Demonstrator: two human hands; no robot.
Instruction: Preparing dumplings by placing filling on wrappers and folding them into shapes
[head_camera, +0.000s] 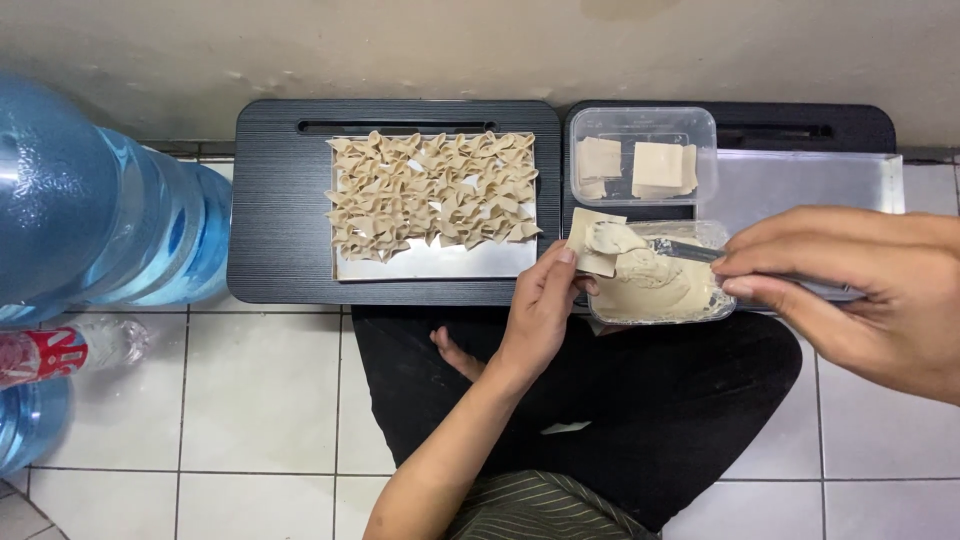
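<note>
On 2 black lap trays (280, 200), dumplings (432, 195) over white tiled floor (260, 390).

Folded dumplings (432, 196) fill a tray (440, 262) on the left lap desk (280, 200), with a wrapper box (642, 155) behind a filling tub (660, 290) to the right and water jugs (90, 210) far left on the floor (260, 390).
</note>
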